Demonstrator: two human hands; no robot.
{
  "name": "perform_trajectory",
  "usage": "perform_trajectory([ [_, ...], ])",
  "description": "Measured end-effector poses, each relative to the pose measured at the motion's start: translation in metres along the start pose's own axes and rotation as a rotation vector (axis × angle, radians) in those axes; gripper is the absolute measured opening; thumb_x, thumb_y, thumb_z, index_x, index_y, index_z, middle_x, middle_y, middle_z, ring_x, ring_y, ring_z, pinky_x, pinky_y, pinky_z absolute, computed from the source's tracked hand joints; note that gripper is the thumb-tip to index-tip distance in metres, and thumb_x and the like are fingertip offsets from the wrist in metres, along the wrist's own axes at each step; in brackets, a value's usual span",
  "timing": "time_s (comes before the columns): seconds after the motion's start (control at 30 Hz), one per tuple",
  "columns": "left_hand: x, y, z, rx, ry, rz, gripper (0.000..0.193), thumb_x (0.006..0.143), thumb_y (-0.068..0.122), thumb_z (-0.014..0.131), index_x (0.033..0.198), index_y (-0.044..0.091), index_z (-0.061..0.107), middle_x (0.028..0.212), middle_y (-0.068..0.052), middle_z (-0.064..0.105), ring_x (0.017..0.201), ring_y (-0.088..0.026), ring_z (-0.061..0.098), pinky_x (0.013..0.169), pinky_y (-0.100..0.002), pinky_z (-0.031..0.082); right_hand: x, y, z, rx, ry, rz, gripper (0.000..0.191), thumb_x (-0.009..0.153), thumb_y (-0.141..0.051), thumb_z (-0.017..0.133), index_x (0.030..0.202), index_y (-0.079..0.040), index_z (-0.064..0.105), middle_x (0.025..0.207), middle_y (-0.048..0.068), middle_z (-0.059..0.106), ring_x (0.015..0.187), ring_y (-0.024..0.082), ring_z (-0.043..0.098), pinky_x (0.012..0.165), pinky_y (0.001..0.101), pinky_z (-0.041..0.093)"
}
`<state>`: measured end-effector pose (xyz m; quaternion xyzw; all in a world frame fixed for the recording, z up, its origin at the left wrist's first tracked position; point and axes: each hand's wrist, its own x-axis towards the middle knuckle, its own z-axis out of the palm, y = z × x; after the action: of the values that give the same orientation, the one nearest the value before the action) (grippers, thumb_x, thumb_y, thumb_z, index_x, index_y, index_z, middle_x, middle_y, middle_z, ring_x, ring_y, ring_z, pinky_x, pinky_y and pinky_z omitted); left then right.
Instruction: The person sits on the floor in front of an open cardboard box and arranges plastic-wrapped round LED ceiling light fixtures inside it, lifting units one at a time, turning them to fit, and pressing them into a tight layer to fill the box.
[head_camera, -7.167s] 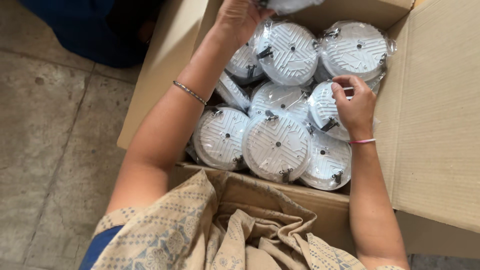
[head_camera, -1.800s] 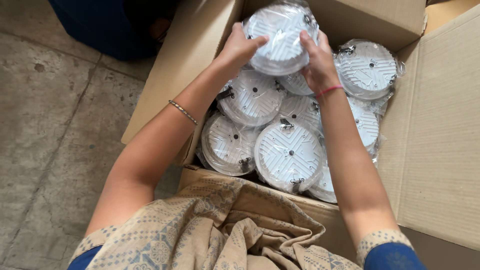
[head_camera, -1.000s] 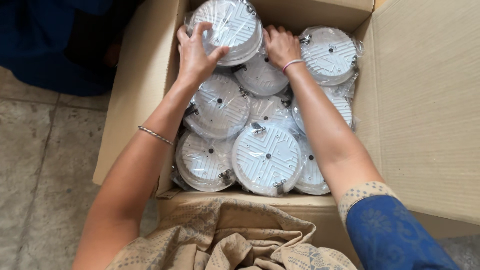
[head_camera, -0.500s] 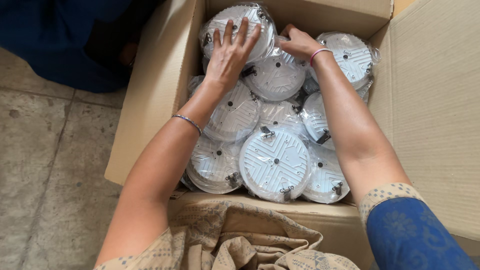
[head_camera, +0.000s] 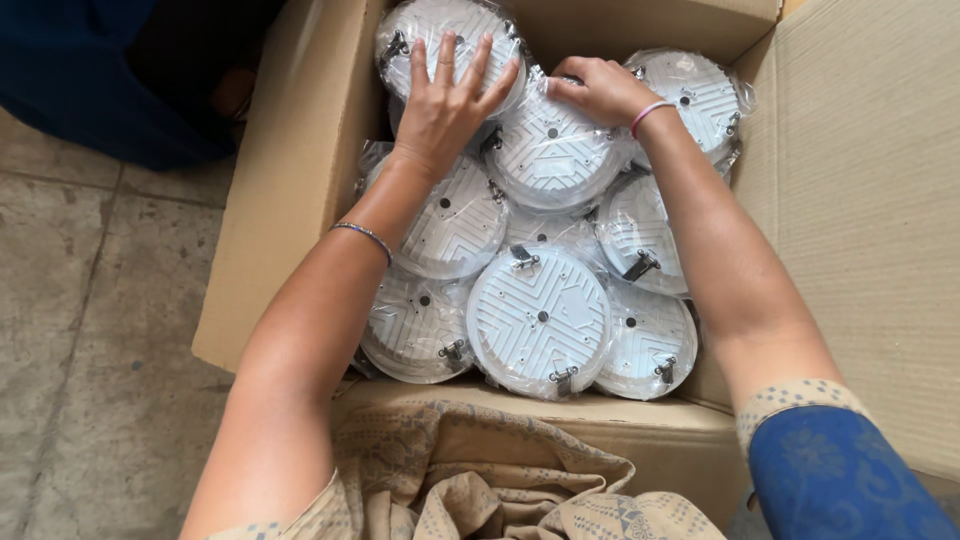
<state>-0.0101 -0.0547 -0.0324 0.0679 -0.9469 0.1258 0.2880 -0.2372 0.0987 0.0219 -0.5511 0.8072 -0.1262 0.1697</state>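
Two bare hands were deep in the cardboard box (head_camera: 300, 180), both working the far end. The left hand (head_camera: 445, 105) lay flat, palm down, fingers spread wide across the far-left lamp disc (head_camera: 450, 40), a round white fitting wrapped in clear plastic and leaning against the far wall of the box. No clamp there; the grip was apart, simply pressing on the wrapper. That forearm ran long and straight from the near left, a thin bracelet (head_camera: 362, 238) at mid-forearm.

The right hand (head_camera: 600, 90) came in from the near right, wrist bent, fingers curled down onto the far edge of the middle disc (head_camera: 550, 155). Its fingertips touched the plastic, but whether they pinched the rim could not be told. A pink band (head_camera: 650, 112) circled that wrist, and a blue sleeve (head_camera: 840, 480) showed at the near right.

Room was tight. Wrapped discs overlapped one another from wall to wall, the near centre disc (head_camera: 540, 320) lying on top with its ribbed back and spring clips up. The far-right disc (head_camera: 695, 95) sat jammed in the far right corner, just beside the right wrist. The right flap (head_camera: 870, 220) stood open, and a stone floor (head_camera: 80, 300) lay to the left of the box.
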Motion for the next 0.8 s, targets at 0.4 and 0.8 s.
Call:
perform_trajectory([
  [0.4, -0.003, 0.002, -0.014, -0.253, -0.337, -0.183, 0.105, 0.079, -0.019, 0.053, 0.168, 0.03, 0.024, 0.172, -0.018, 0.015, 0.155, -0.047, 0.015, 0.123, -0.065, 0.008, 0.004, -0.001, 0.013, -0.006, 0.244, 0.064, 0.055, 0.097, -0.058, 0.064, 0.112, -0.006, 0.073, 0.104, 0.019, 0.075, 0.097, 0.035, 0.072, 0.088, 0.046, 0.055],
  [0.8, -0.007, -0.002, -0.033, -0.459, -0.245, -0.152, 0.089, 0.092, 0.022, 0.073, 0.17, 0.021, 0.029, 0.17, -0.017, 0.025, 0.156, -0.049, 0.014, 0.125, -0.066, 0.002, -0.115, -0.077, 0.053, -0.278, 0.269, -0.151, 0.095, 0.087, -0.081, 0.056, 0.156, -0.017, 0.042, 0.16, 0.023, 0.032, 0.147, 0.046, 0.021, 0.112, 0.0735, 0.006],
])
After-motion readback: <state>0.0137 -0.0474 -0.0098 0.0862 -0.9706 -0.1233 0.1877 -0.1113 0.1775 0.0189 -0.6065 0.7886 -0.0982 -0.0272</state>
